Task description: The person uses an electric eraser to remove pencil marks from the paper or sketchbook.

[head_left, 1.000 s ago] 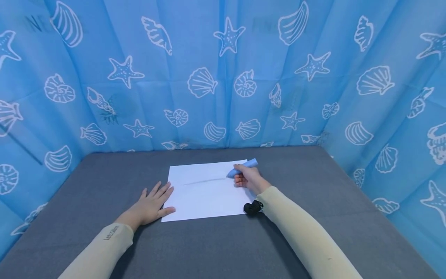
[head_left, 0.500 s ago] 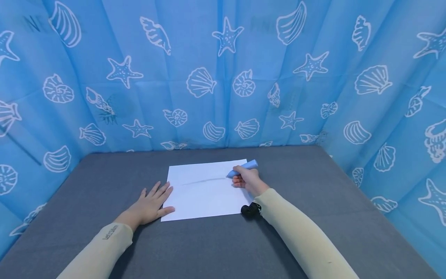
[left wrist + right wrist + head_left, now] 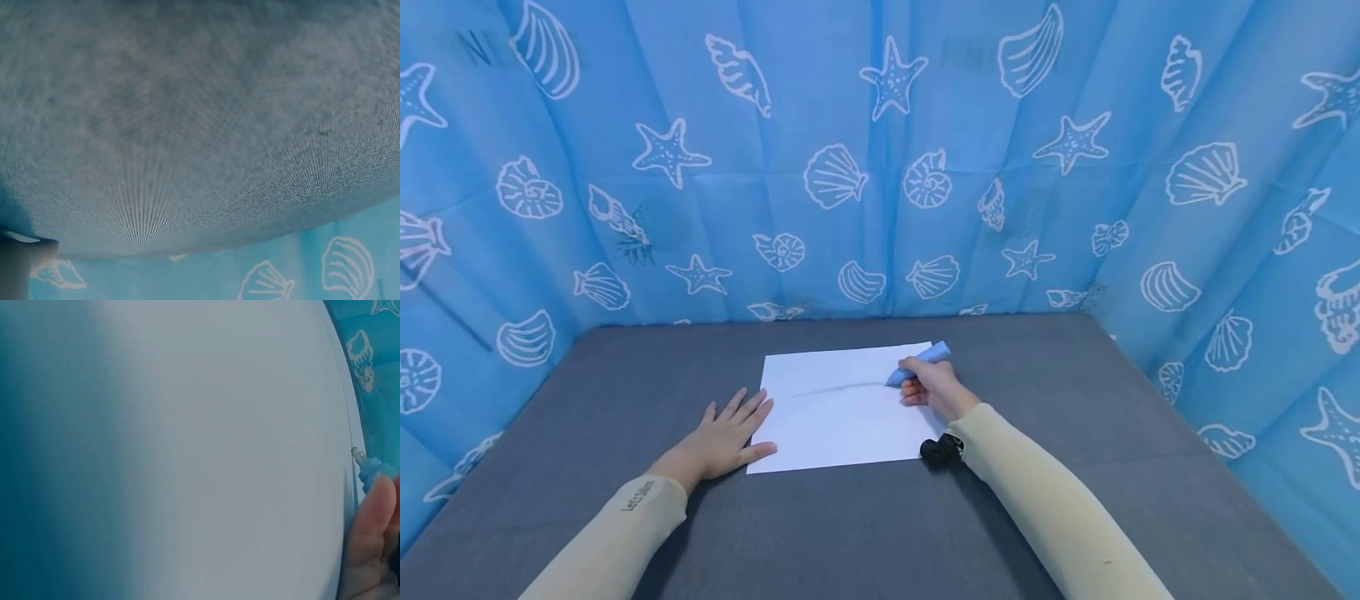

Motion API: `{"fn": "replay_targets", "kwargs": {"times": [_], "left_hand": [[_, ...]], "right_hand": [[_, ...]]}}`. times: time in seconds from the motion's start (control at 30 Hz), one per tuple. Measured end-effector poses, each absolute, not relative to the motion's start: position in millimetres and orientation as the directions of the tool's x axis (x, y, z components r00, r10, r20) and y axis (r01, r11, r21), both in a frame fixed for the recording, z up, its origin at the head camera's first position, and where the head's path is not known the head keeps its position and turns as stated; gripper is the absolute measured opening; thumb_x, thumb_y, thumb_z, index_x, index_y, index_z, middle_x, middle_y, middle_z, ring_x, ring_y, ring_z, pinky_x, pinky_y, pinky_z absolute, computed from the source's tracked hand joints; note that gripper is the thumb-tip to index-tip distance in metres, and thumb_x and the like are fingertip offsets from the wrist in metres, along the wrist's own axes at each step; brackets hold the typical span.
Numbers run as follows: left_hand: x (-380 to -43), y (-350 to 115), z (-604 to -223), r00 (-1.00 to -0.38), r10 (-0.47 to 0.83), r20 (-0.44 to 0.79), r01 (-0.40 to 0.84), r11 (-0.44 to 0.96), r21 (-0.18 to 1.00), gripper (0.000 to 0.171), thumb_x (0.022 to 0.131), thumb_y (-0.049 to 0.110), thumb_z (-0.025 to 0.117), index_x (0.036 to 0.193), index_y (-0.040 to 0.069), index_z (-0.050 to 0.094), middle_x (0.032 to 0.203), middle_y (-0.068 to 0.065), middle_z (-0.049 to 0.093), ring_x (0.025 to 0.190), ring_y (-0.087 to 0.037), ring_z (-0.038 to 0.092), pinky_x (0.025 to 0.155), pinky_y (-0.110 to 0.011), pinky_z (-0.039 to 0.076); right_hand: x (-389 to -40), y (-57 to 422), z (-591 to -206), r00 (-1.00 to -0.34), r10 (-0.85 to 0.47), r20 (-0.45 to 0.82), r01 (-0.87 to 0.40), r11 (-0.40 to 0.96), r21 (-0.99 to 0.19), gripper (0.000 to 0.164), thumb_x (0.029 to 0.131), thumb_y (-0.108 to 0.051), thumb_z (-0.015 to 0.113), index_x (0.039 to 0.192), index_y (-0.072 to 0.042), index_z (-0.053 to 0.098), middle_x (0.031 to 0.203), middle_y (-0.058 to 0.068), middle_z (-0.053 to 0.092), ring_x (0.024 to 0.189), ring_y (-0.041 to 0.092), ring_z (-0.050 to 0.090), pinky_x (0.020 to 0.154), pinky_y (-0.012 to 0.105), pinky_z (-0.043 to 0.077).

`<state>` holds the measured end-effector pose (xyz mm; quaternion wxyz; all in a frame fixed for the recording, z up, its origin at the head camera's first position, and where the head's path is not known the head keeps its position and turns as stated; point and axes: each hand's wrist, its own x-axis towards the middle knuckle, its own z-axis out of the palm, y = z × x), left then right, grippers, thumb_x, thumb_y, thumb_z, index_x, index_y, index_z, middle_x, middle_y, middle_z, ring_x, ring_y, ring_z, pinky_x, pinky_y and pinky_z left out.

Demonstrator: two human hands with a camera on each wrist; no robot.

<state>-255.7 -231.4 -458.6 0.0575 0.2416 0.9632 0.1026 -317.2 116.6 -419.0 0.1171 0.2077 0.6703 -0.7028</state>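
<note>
here, left hand (image 3: 721,437) spread, right hand (image 3: 935,387) pinching a slanted blue pen (image 3: 931,354) pointing down-left.

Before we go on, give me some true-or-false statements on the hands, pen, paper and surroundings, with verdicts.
1. The right hand holds the blue pen. True.
2. A thin line runs across the white paper. True.
3. The left hand is clenched in a fist. False: the left hand is open, fingers spread, thumb over the paper's left edge.
4. The pen's tip points away from the line. False: it is at the line's right end.
5. The tabletop is bright red. False: the tabletop is dark grey.
6. The blue curtain has shell and starfish drawings. True.
</note>
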Motion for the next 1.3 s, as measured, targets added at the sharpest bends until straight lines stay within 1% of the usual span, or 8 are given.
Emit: {"fn": "replay_targets", "kwargs": {"times": [0.2, 0.43, 0.53, 0.73, 0.87, 1.0, 1.17, 1.3], "left_hand": [[-252.4, -230.7, -451.7, -0.867, 0.496, -0.055, 0.467, 0.845, 0.261, 0.087, 0.094, 0.066, 0.041, 0.154, 0.006, 0.024, 0.16, -0.016, 0.017, 0.145, -0.044, 0.006, 0.104, -0.073, 0.002], [-247.9, -228.6, -445.1, -0.869, 0.49, -0.07, 0.461, 0.852, 0.249, 0.086, 0.095, 0.065, 0.04, 0.154, 0.006, 0.023, 0.16, -0.015, 0.016, 0.145, -0.043, 0.006, 0.106, -0.072, 0.003], [-247.5, -227.5, -443.4, -0.869, 0.49, -0.073, 0.456, 0.848, 0.269, 0.086, 0.094, 0.065, 0.042, 0.154, 0.005, 0.024, 0.16, -0.016, 0.017, 0.145, -0.045, 0.006, 0.105, -0.073, 0.002], [-247.6, -228.7, -446.1, -0.867, 0.493, -0.071, 0.461, 0.848, 0.261, 0.086, 0.095, 0.065, 0.041, 0.154, 0.004, 0.023, 0.16, -0.016, 0.017, 0.145, -0.044, 0.006, 0.105, -0.073, 0.002], [-246.7, -228.8, -446.5, -0.863, 0.502, -0.052, 0.47, 0.838, 0.277, 0.086, 0.095, 0.063, 0.043, 0.153, 0.002, 0.026, 0.159, -0.019, 0.018, 0.144, -0.046, 0.007, 0.104, -0.074, 0.001], [-244.9, -227.5, -442.3, -0.864, 0.499, -0.06, 0.466, 0.841, 0.276, 0.086, 0.095, 0.063, 0.043, 0.153, 0.002, 0.025, 0.159, -0.018, 0.017, 0.144, -0.046, 0.006, 0.104, -0.074, 0.001], [-246.3, -225.1, -438.4, -0.868, 0.487, -0.092, 0.446, 0.849, 0.284, 0.088, 0.094, 0.064, 0.044, 0.153, 0.003, 0.024, 0.16, -0.018, 0.017, 0.144, -0.046, 0.006, 0.105, -0.073, 0.001], [-250.1, -226.2, -443.6, -0.871, 0.482, -0.096, 0.442, 0.853, 0.277, 0.089, 0.093, 0.065, 0.046, 0.153, 0.003, 0.025, 0.159, -0.017, 0.018, 0.144, -0.045, 0.008, 0.106, -0.072, 0.004]], "right_hand": [[-320.7, 115.9, -419.9, -0.886, 0.123, -0.447, 0.438, -0.091, -0.894, 0.023, 0.091, -0.018, 0.067, 0.079, 0.0, 0.059, 0.059, 0.004, 0.056, 0.046, 0.01, 0.055, 0.048, 0.025, 0.052], [-320.0, 115.2, -419.1, -0.888, 0.12, -0.444, 0.437, -0.082, -0.896, 0.023, 0.091, -0.019, 0.067, 0.079, -0.001, 0.059, 0.059, 0.005, 0.056, 0.046, 0.01, 0.055, 0.049, 0.025, 0.053], [-319.0, 115.6, -418.8, -0.891, 0.124, -0.437, 0.433, -0.062, -0.899, 0.023, 0.091, -0.019, 0.066, 0.079, -0.001, 0.059, 0.058, 0.004, 0.055, 0.046, 0.01, 0.054, 0.049, 0.025, 0.052], [-318.3, 114.9, -418.0, -0.888, 0.122, -0.444, 0.439, -0.066, -0.896, 0.024, 0.09, -0.02, 0.067, 0.079, -0.001, 0.06, 0.058, 0.004, 0.056, 0.047, 0.01, 0.055, 0.05, 0.025, 0.053], [-316.5, 117.5, -418.8, -0.891, 0.122, -0.438, 0.426, -0.115, -0.898, 0.026, 0.091, -0.021, 0.066, 0.078, 0.0, 0.059, 0.058, 0.004, 0.055, 0.046, 0.01, 0.054, 0.049, 0.025, 0.052], [-313.4, 117.7, -418.5, -0.894, 0.117, -0.433, 0.407, -0.194, -0.893, 0.029, 0.093, -0.024, 0.066, 0.081, 0.002, 0.06, 0.059, 0.005, 0.057, 0.048, 0.011, 0.057, 0.05, 0.025, 0.053], [-309.0, 114.6, -417.4, -0.89, 0.1, -0.445, 0.42, -0.199, -0.885, 0.025, 0.093, -0.021, 0.066, 0.087, 0.003, 0.061, 0.064, 0.007, 0.061, 0.052, 0.013, 0.061, 0.053, 0.026, 0.054], [-306.8, 113.1, -418.7, -0.886, 0.129, -0.444, 0.413, -0.212, -0.886, 0.022, 0.092, -0.018, 0.065, 0.087, 0.003, 0.06, 0.063, 0.007, 0.061, 0.051, 0.013, 0.061, 0.053, 0.026, 0.054]]}}
